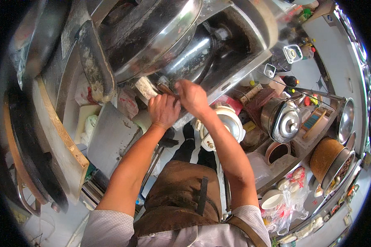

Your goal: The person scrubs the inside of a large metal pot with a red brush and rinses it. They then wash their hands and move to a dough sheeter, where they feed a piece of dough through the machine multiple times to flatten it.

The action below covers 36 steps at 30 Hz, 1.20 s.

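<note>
My left hand point(164, 111) is curled over the front edge of a stove point(216, 95), its fingertips turned out of sight. Right beside it, my right hand point(192, 95) is bent into a loose fist. A small brown piece, perhaps a handle point(166, 87), ends by the knuckles of both hands; whether either hand grips it is hidden. Behind them a dark, worn wok point(188, 60) lies in the stove's recess. A large shiny steel pan or lid point(160, 46) leans over the wok from the left.
A dark-handled utensil point(95, 61) hangs close on the left, above a grey panel point(108, 132). A white rice cooker point(227, 123) stands below my right forearm. To the right are a steel kettle point(281, 120), a brown-filled pot point(276, 152), a white bowl point(272, 199) and plastic bags point(292, 210).
</note>
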Tool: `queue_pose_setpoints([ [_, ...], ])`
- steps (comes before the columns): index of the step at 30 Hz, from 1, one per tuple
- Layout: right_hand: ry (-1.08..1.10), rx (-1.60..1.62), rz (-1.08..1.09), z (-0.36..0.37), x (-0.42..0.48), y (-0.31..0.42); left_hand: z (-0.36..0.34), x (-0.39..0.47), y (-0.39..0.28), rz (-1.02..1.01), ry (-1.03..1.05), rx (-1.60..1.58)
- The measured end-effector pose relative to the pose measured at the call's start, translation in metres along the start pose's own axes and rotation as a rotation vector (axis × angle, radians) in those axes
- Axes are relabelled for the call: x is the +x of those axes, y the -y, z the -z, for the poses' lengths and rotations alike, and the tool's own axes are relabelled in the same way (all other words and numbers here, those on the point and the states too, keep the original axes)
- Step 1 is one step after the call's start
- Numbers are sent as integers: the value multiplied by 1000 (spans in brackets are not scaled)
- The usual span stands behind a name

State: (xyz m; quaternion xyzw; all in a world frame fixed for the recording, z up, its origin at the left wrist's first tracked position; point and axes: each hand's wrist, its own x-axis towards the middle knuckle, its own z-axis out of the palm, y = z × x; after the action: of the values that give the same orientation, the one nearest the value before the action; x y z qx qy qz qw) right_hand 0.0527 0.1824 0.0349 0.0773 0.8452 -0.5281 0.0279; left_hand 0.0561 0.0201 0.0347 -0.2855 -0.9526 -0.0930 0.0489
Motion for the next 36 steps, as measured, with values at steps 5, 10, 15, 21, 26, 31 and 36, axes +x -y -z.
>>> queue_pose_setpoints([
  [5,121,0,-50,-9,-26,14,-7,-1,2,26,-35,-21],
  [10,58,130,-51,-22,-43,14,-4,0,1,10,-79,-53],
  [15,11,-10,4,-44,-42,3,-3,0,5,-20,-29,-6],
  [21,41,-210,-10,-42,-16,-5,-1,2,-3,41,47,61],
  [26,-302,-384,299,1,13,-3,-4,-2,2,26,-29,1],
  [31,-278,-28,167,17,16,-10,-2,0,-2,-3,-68,-41],
  [36,-178,292,-24,24,5,2,-3,-4,-1,40,-15,-43],
])
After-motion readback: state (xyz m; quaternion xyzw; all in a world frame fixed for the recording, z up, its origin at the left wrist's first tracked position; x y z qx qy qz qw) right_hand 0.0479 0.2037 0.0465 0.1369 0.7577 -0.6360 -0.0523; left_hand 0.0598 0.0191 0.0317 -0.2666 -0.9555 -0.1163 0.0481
